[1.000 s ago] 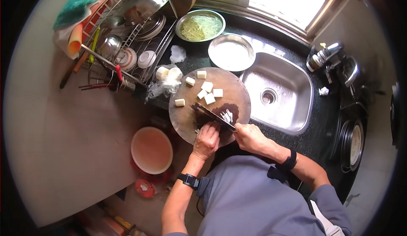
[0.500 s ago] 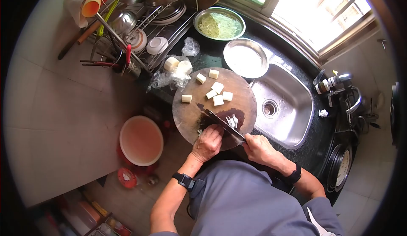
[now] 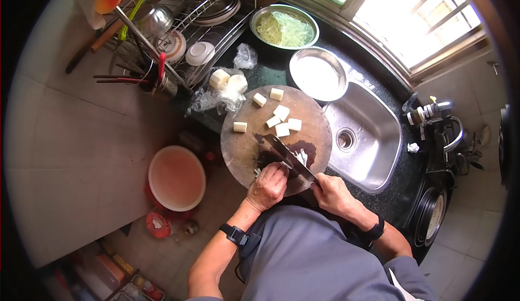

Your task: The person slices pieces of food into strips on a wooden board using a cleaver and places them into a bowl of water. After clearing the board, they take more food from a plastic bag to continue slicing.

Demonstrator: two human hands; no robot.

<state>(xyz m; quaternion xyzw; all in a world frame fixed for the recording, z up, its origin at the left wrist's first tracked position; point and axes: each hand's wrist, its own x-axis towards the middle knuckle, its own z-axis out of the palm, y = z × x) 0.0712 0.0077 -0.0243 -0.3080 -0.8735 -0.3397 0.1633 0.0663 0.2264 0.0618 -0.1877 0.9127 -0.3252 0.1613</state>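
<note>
My right hand (image 3: 334, 194) grips the handle of a kitchen knife (image 3: 294, 163), whose broad dark blade slants across the near half of a round wooden cutting board (image 3: 238, 148). Closed and with fingers bunched, my left hand (image 3: 269, 183) presses down on the board just left of the blade. A bit of white food shows at its fingertips, mostly hidden. Thin white strips (image 3: 301, 156) lie right of the blade, on a dark wet patch. Several white blocks (image 3: 281, 130) of what looks like a peeled vegetable sit on the board's far half.
Larger white pieces rest on a plastic bag (image 3: 230, 99) beyond the board. A metal basin of pale shreds (image 3: 284, 27) and a shiny metal pan (image 3: 318, 74) stand behind. At right is the sink (image 3: 374, 174); at left, a dish rack (image 3: 206, 68) and, lower down, a bucket (image 3: 177, 179).
The camera view has shifted slightly. The knife and both hands stay at nearly the same place on the board, and a white bit now shows at my left fingertips.
</note>
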